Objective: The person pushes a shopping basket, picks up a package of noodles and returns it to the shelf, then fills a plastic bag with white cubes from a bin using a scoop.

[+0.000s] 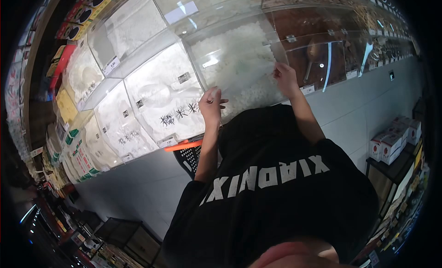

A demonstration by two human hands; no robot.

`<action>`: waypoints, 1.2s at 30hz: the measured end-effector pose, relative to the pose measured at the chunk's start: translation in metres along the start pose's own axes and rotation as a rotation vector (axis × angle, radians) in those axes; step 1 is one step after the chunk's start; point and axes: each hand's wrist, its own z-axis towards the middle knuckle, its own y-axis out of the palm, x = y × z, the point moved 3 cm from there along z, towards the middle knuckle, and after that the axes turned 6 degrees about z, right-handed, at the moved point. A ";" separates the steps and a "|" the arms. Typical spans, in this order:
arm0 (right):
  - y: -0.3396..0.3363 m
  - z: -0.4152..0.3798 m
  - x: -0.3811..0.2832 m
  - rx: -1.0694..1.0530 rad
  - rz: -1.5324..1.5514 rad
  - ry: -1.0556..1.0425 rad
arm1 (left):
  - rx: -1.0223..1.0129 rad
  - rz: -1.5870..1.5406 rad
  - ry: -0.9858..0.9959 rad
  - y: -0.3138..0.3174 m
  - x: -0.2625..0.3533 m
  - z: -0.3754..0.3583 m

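Note:
My left hand (211, 107) and my right hand (286, 80) are raised over a bin of white lumps (253, 95), which look like rock sugar. Between them stretches a thin see-through plastic bag (246, 73) with a faint green print. Each hand pinches one side of it, fingers closed. The white lumps show through the film. Just left of my left hand is a bin of white powder (156, 95) under a clear lid with black handwritten characters.
More powder bins (122, 125) continue to the left. A dark brown bin (309, 56) with a scoop lies to the right. A black basket (189, 158) with an orange handle sits below my left forearm. White boxes (391, 141) stand on a shelf at far right.

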 end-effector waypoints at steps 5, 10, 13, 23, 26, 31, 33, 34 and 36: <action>0.004 -0.015 -0.022 0.003 0.122 -0.031 | 0.050 -0.035 0.042 -0.007 0.005 0.005; 0.038 -0.033 -0.039 -0.087 0.163 -0.015 | 0.086 -0.061 0.028 -0.016 0.001 0.016; 0.051 -0.035 -0.042 -0.111 0.243 -0.014 | 0.089 -0.064 0.033 -0.018 0.004 0.014; 0.074 -0.037 -0.054 -0.238 0.259 -0.035 | 0.105 -0.151 -0.023 -0.029 -0.005 0.012; 0.089 -0.044 -0.064 -0.260 0.255 -0.063 | 0.126 -0.171 -0.032 -0.031 -0.001 0.013; 0.096 -0.048 -0.071 -0.320 0.280 -0.082 | 0.147 -0.146 -0.073 -0.035 0.007 0.017; 0.100 -0.050 -0.072 -0.328 0.279 -0.079 | 0.151 -0.136 -0.075 -0.034 0.009 0.017; 0.101 -0.051 -0.071 -0.332 0.286 -0.078 | 0.144 -0.138 -0.052 -0.034 0.009 0.017; 0.101 -0.052 -0.071 -0.340 0.297 -0.081 | 0.152 0.004 0.061 -0.033 0.007 0.019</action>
